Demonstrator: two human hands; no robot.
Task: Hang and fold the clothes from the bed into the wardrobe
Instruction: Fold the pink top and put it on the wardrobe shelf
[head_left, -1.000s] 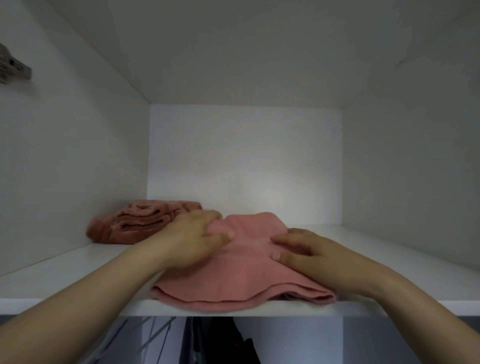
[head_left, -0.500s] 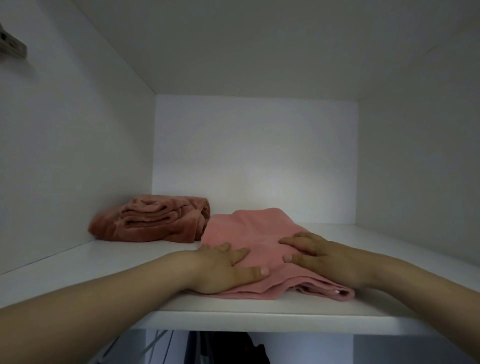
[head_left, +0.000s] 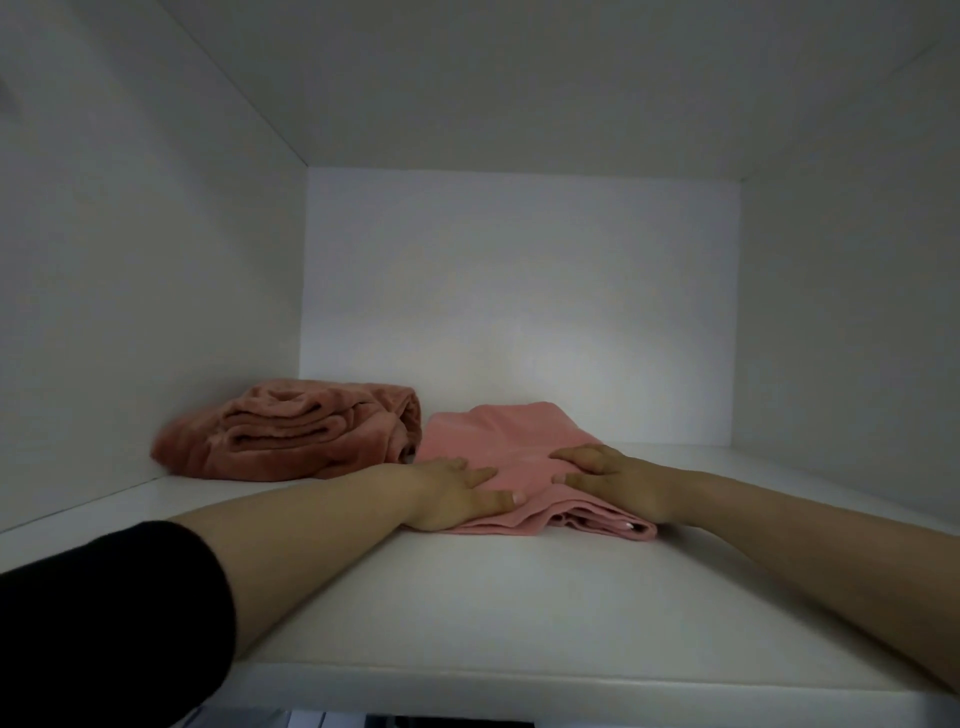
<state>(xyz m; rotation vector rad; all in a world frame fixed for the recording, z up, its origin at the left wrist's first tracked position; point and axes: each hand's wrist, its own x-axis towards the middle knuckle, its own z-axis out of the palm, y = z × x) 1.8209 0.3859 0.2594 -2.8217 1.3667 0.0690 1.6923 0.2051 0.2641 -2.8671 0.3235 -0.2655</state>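
L hand (head_left: 457, 493) & R hand (head_left: 608, 480), fingers flat, have pushed pink garment (head_left: 498, 431) farther back on shelf (head_left: 467, 597) beside rust fleece bundle (head_left: 291, 436); looks stowed.

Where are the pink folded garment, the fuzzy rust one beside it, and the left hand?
pink folded garment (head_left: 493, 431), head view, top surface behind the hands.
fuzzy rust garment (head_left: 285, 441), head view, folded front.
left hand (head_left: 452, 493), head view, back of hand.

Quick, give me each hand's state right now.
Left hand: open, fingers flat on the folded pink garment.
Right hand: open, fingers resting flat on the same garment.
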